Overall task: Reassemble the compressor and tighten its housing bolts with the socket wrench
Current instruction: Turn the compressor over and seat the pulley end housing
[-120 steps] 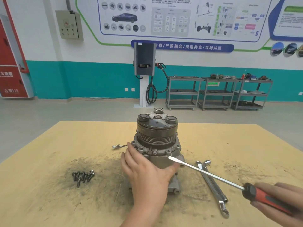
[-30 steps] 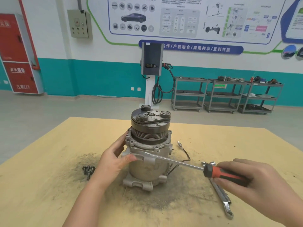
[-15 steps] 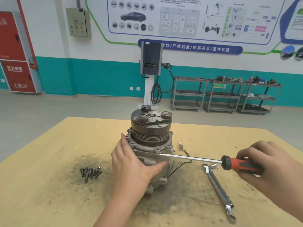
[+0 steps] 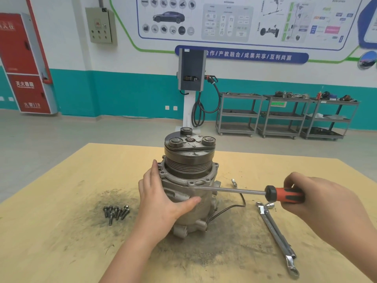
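Head view: compressor upright at desk centre, pulley end up. Left hand wraps housing at 9 o'clock, grip curled round body. Right hand at 3 o'clock, grip closed round flathead screwdriver, tip at housing seam. Loose bolts at 8 o'clock, wrench at 4 o'clock. Judgement: cast metal, heavy, rigid, likely greasy; best held low round body, not pulley.
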